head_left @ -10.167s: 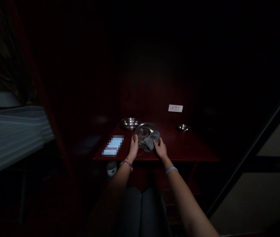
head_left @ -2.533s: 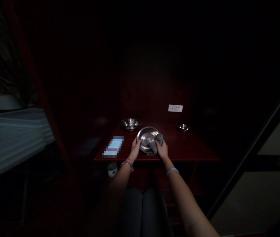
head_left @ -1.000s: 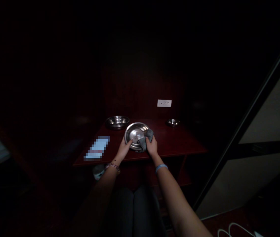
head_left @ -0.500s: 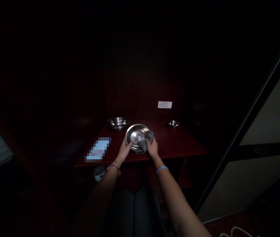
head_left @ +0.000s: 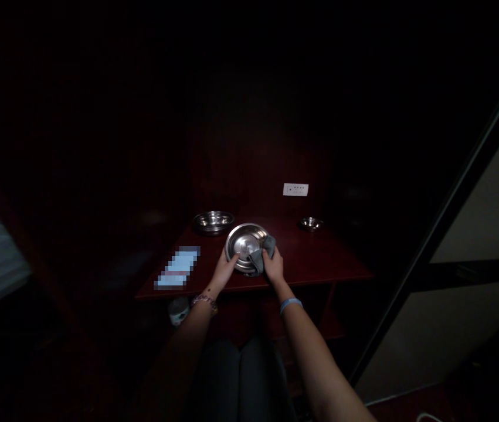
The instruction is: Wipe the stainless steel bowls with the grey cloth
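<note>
A shiny metal bowl (head_left: pixel 245 241) is held up over the front of the dark red desk (head_left: pixel 319 261), tilted so that its inside faces me. My left hand (head_left: pixel 225 268) grips its left rim, with the thumb inside and the other fingers hidden behind. On the opposite side, my right hand (head_left: pixel 274 264) is closed on a grey cloth (head_left: pixel 256 261). The cloth lies over the bowl's right rim and reaches down inside it. The right hand's fingers are partly hidden by the cloth and the bowl.
Stacked metal bowls (head_left: pixel 214 223) stand at the back left of the desk, and a small metal bowl (head_left: pixel 311 224) at the back right. A blurred-out bright rectangle (head_left: pixel 177 268) lies at the left. A power socket (head_left: pixel 295 189) is on the back wall. Below the desk's left edge is a container (head_left: pixel 179 310).
The whole view has shifted slightly, so everything sits a little lower and farther right. Both hands keep their hold on the bowl and cloth, with hardly any visible movement against the bowl.
</note>
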The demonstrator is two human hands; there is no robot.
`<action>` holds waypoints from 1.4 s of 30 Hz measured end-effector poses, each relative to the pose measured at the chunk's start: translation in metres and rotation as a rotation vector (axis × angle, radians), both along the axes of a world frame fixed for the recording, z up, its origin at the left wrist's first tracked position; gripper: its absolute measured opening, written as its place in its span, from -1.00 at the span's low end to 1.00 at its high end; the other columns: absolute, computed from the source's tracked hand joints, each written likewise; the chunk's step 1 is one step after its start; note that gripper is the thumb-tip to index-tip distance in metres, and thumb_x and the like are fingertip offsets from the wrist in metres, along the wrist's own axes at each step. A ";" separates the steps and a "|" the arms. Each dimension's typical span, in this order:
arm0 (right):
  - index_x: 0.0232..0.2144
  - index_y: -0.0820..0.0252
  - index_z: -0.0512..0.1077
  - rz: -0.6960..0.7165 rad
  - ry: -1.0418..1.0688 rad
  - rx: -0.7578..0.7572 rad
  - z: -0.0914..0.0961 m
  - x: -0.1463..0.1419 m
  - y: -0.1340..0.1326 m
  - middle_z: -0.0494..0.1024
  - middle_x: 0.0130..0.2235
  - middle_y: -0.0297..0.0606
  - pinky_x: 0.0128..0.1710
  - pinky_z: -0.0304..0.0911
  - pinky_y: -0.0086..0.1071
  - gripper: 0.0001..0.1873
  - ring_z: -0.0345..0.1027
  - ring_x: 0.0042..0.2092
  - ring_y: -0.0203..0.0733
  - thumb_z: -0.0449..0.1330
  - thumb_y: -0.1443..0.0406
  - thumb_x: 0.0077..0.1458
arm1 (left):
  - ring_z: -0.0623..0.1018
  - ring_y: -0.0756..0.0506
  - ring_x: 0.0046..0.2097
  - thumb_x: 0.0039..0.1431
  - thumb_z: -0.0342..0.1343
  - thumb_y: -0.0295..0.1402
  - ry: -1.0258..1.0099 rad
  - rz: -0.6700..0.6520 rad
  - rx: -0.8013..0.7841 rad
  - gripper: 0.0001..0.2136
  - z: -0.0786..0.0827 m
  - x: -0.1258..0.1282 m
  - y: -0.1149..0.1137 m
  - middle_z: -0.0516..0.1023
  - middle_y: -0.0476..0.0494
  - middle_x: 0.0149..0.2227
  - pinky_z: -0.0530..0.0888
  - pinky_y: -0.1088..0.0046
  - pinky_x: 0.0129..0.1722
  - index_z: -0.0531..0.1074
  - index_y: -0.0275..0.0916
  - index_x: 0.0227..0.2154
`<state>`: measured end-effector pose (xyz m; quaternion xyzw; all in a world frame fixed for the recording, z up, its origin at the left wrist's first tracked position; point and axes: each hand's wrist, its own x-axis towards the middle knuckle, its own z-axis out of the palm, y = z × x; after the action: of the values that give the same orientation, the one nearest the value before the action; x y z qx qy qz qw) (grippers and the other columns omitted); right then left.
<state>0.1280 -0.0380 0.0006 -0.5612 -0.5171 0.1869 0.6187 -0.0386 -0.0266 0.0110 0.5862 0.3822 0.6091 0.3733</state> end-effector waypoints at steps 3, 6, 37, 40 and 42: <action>-0.04 0.15 0.41 -0.009 -0.006 -0.008 -0.001 0.000 0.000 0.57 -0.13 -0.20 -0.06 0.28 -0.36 -0.62 0.44 -0.10 -0.14 0.11 0.20 0.09 | 0.31 -0.19 0.20 0.11 0.09 -0.40 0.002 0.000 0.020 -0.47 -0.004 -0.001 0.004 0.31 -0.29 0.18 0.12 0.20 0.26 0.16 -0.33 0.16; -0.07 0.17 0.42 -0.008 -0.012 -0.014 -0.002 0.000 0.000 0.57 -0.15 -0.19 -0.07 0.28 -0.36 -0.64 0.45 -0.12 -0.14 0.10 0.19 0.09 | 0.29 -0.20 0.22 0.10 0.10 -0.38 0.010 0.003 0.044 -0.44 -0.009 -0.002 0.008 0.28 -0.28 0.20 0.11 0.20 0.27 0.15 -0.32 0.17; -0.12 0.21 0.45 0.009 0.003 -0.018 -0.007 0.002 0.000 0.58 -0.18 -0.14 -0.09 0.29 -0.31 -0.56 0.45 -0.13 -0.05 0.12 0.08 0.03 | 0.31 -0.21 0.22 0.06 0.10 -0.36 -0.032 -0.020 0.070 -0.48 -0.012 -0.003 0.008 0.33 -0.30 0.17 0.15 0.19 0.27 0.22 -0.25 0.13; -0.09 0.20 0.45 0.019 0.017 0.007 -0.006 0.002 -0.001 0.58 -0.16 -0.15 -0.08 0.28 -0.30 -0.55 0.45 -0.12 -0.06 0.13 0.08 0.03 | 0.31 -0.23 0.22 0.05 0.12 -0.36 -0.027 -0.011 0.046 -0.47 -0.011 -0.003 0.008 0.33 -0.28 0.17 0.15 0.15 0.27 0.21 -0.22 0.13; -0.08 0.20 0.46 0.023 0.016 0.009 -0.006 0.002 0.000 0.58 -0.15 -0.15 -0.07 0.28 -0.30 -0.55 0.45 -0.11 -0.06 0.12 0.08 0.04 | 0.30 -0.24 0.22 0.04 0.12 -0.37 -0.033 -0.014 0.043 -0.46 -0.011 -0.003 0.008 0.34 -0.26 0.16 0.14 0.10 0.27 0.20 -0.22 0.13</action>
<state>0.1302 -0.0384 -0.0057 -0.5510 -0.5192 0.1963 0.6231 -0.0411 -0.0188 0.0001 0.5867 0.3587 0.6239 0.3712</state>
